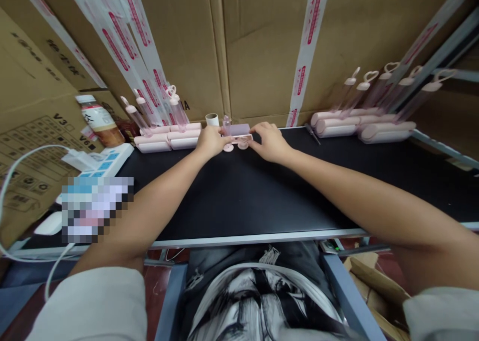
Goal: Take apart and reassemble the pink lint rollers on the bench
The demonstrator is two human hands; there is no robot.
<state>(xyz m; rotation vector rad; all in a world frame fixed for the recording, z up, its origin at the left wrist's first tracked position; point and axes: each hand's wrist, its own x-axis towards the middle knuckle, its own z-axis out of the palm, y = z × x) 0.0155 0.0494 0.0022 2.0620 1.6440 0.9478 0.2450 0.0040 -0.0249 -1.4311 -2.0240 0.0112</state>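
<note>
At the far middle of the black table, my left hand and my right hand grip a small pink part from its two ends, thumbs in front and fingers behind. Its exact kind is too small to tell. A mauve block shows just behind it, and a short clear pink tube stands beside my left fingertips. Two small round pale pink discs, a left one and a right one, sit low in front of the part. Whether they are joined to it I cannot tell.
Pink rounded cases with upright clear tubes stand left; similar cases stand right. A white roll is behind my left hand. A drink bottle, power strip and cables lie left. Cardboard boxes wall the back.
</note>
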